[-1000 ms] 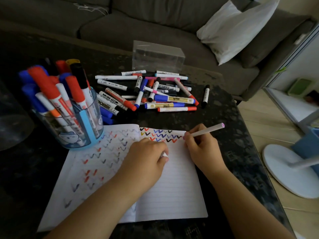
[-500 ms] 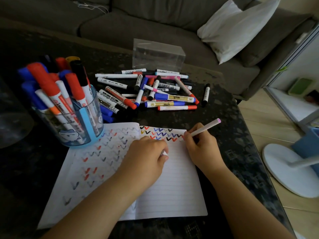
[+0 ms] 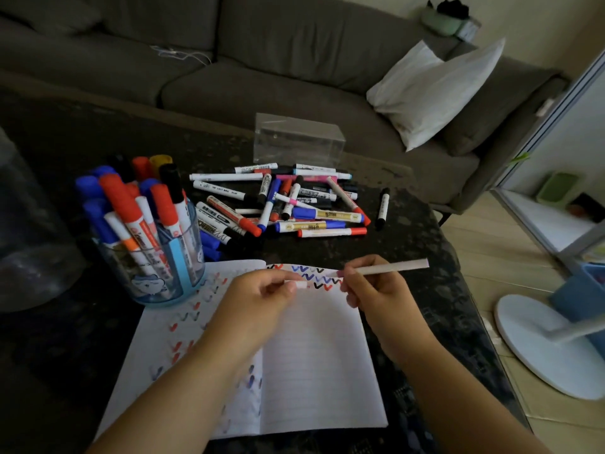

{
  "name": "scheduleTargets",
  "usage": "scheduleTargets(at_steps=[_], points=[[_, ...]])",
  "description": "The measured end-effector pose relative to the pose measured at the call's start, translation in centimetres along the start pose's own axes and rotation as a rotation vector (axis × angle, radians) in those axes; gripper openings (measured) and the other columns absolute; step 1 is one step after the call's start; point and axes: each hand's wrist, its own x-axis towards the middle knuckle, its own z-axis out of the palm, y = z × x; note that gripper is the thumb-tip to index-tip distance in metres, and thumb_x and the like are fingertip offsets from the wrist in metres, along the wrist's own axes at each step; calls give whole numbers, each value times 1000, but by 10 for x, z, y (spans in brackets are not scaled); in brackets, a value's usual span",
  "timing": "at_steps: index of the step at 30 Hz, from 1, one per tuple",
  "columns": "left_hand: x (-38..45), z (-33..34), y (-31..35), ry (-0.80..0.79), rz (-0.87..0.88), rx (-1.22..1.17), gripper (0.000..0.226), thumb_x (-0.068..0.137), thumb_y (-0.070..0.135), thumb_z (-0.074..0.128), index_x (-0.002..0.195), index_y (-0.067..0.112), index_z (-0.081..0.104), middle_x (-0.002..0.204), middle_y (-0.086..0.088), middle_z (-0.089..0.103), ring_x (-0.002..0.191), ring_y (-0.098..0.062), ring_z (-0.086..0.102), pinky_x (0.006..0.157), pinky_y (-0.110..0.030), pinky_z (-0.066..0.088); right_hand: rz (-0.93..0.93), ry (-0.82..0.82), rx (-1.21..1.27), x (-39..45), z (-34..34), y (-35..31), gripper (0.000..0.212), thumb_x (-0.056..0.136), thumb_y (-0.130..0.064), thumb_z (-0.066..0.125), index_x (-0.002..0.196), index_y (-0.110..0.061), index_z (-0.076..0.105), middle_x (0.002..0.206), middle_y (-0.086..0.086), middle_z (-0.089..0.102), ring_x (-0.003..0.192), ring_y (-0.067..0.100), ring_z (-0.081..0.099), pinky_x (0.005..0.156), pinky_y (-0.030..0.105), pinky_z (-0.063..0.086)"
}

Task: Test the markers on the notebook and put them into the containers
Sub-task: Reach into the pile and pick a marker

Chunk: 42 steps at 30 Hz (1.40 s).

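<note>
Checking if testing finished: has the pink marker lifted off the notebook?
Yes. The pink marker now lies nearly level above the notebook, tip off the page.

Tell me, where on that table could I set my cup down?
Bare tabletop lies right of the loose marker pile, and between the pile and the notebook. It is crowded around the marker cup and clear box.

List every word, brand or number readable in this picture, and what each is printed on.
None can be read for certain.
Loose markers: dark print on the barrels, too blurred.
Two gold-labelled markers: characters too small.
Cup: a cartoon figure, no legible words.
Markers in the cup: red logos, blurred.
Notebook: only V-shaped test strokes, no writing.
</note>
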Motion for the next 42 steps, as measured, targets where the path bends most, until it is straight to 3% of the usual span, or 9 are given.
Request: scheduleTargets(at_steps=[4,8,14,19,23,28,32,39,42], points=[[-2,-6,1,-22,-134,-275,18,88,13,61,88,27,72,92,5,72,95,-12,65,93,-33,49,-85,-34,126,-22,11,-16,16,96,-17,48,88,-9,60,71,1,66,63,13,55,66,28,48],[-9,-14,7,-66,-132,-430,31,88,5,59,70,25,74,83,-1,74,87,-13,68,83,-28,51,-125,-27,156,-35,19,-23,15,96,-17,48,88,-10,57,67,0,65,61,12,55,64,28,47],[-15,-19,14,-153,-111,-508,23,88,1,56,85,15,74,82,-3,73,78,-11,67,76,-25,51,-155,-60,131,-38,25,-30,15,96,-16,48,88,-8,57,66,1,65,60,13,54,61,27,47],[-19,-23,17,-180,-32,-260,18,91,11,56,92,22,70,80,4,73,80,-7,69,86,-29,52,-150,-86,94,-39,29,-30,14,94,-18,52,87,-10,60,65,0,64,58,9,55,58,20,47],[-22,-27,19,-231,217,157,14,93,24,53,92,30,65,73,13,69,71,2,64,73,-17,48,-157,-30,42,-38,29,-28,13,88,-29,57,83,-19,64,64,-6,64,61,6,59,63,21,53],[-23,-27,13,-219,292,189,18,92,24,54,79,30,66,62,15,65,61,1,58,62,-15,46,-150,-57,105,-41,31,-24,28,79,-38,54,88,-13,63,62,-6,59,58,4,53,60,19,49],[-23,-24,12,-217,300,221,18,92,25,54,78,33,64,64,19,65,64,2,59,64,-16,46,-128,-53,84,-42,29,-24,19,87,-30,54,89,-13,62,62,-7,60,60,4,54,62,20,51],[-31,-21,26,-207,294,365,11,94,34,49,96,35,60,87,19,60,86,-1,58,71,-11,42,-102,36,-92,-58,9,-38,11,90,-31,56,88,-25,65,70,-8,67,59,4,59,57,17,50],[-42,-35,43,-149,365,379,15,93,33,51,102,32,63,89,18,61,88,-1,58,74,-12,44,-103,115,-107,-70,-3,-57,18,92,-33,53,88,-20,65,69,-8,68,59,2,61,53,12,46]])
